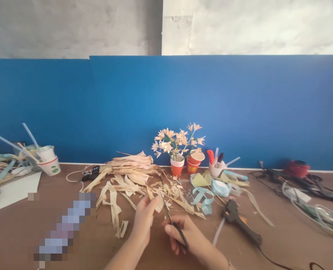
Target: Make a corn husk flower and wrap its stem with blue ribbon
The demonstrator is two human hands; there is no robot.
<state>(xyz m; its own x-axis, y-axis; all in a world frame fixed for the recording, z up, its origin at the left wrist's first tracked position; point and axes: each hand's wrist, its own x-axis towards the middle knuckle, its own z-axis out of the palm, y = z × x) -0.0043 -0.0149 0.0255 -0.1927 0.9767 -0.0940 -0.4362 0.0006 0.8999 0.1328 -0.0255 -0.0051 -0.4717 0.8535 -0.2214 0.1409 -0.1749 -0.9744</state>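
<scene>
My right hand [181, 234] grips a pair of scissors [167, 213] by its dark handles, with the blades pointing up and away from me. Just left of the blades, my left hand [144, 217] pinches a small pale piece of dried husk [158, 204] between thumb and fingers. The blade tips are close beside this piece; whether they touch it I cannot tell. Behind both hands lies a heap of dried husk strips [132, 168], with scraps scattered toward the right.
Husk flowers [180, 138] stand in red paper cups [177, 167] by the blue partition [211, 97]. Right of my hands lie a glue gun [241, 221] and blue ribbon [204, 198]. Cables [295, 198] tangle at the far right. A white cup [51, 166] stands left, near a blurred-out object [65, 228].
</scene>
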